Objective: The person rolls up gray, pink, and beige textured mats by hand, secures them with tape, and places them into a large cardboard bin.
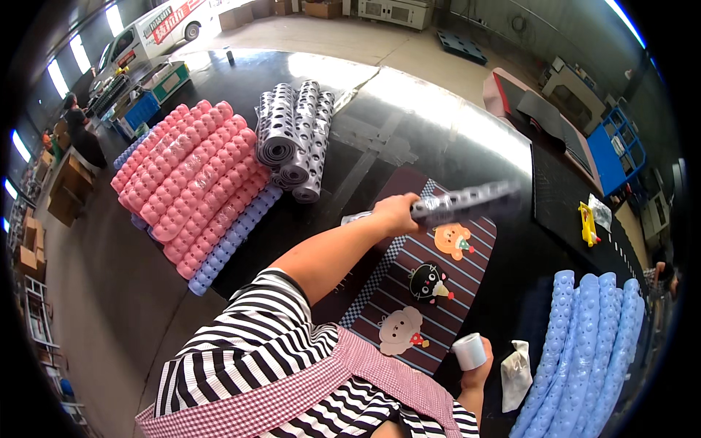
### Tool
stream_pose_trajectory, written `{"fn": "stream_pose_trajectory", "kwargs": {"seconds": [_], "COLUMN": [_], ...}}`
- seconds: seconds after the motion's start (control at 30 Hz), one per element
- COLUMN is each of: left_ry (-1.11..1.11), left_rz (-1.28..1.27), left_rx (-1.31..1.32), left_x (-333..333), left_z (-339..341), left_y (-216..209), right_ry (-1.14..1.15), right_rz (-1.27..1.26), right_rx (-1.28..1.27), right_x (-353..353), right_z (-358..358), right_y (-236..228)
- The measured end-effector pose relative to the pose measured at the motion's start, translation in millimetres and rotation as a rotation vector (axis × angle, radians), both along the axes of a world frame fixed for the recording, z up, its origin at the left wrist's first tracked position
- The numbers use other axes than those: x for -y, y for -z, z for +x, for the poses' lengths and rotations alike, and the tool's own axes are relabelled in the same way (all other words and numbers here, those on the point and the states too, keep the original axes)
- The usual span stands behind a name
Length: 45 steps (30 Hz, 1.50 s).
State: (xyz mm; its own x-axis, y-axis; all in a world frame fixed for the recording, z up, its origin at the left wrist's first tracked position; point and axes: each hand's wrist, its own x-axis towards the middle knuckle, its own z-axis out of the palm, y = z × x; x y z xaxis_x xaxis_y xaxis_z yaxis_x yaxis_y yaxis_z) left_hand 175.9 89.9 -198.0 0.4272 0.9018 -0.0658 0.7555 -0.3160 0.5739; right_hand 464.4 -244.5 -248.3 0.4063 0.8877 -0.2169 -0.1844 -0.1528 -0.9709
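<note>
My left hand (396,214) is closed around a grey rolled mat (467,203) with dark spots, held crosswise above the table; its far end is smeared by motion. Below it lies a dark brown mat (456,310) with stripes, a checked band and cartoon animal faces. Down at the lower right, my right hand (478,374) grips a white roll of tape (469,352) beside that mat's edge. A crumpled white cloth glove or rag (516,376) lies just right of this hand.
Pink bubbled mat rolls (193,171) are stacked at left over blue ones (234,241). Grey spotted rolls (292,146) stand beside them. Light blue mats (584,350) lie at lower right. A yellow tool (588,225) sits on the black table (350,157). Another person (80,131) stands far left.
</note>
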Motion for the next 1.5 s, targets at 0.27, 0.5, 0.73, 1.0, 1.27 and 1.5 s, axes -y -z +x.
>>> {"fn": "stream_pose_trajectory", "kwargs": {"seconds": [0.27, 0.5, 0.73, 1.0, 1.27, 1.5], "left_ry": [-0.342, -0.778, -0.329, -0.425, -0.264, -0.278], "left_rz": [-0.14, -0.029, 0.044, 1.027, 0.045, -0.311], "left_rx": [1.064, 0.349, -0.403, 0.094, 0.569, 0.568], "left_x": [-53, -136, -144, -41, 190, 186], "left_z": [-93, -292, -315, -311, -190, -170], "left_y": [-140, -228, -118, -60, 88, 109], "right_ry": [0.352, 0.369, 0.444, 0.537, 0.626, 0.846], "right_rz": [-0.092, -0.105, -0.125, -0.416, -0.568, -0.369], "right_rx": [-0.171, -0.136, -0.1, 0.07, 0.428, 0.525], "right_x": [29, 23, 34, 48, 83, 128], "right_z": [63, 70, 89, 121, 119, 103], "right_y": [44, 46, 62, 45, 39, 66]}}
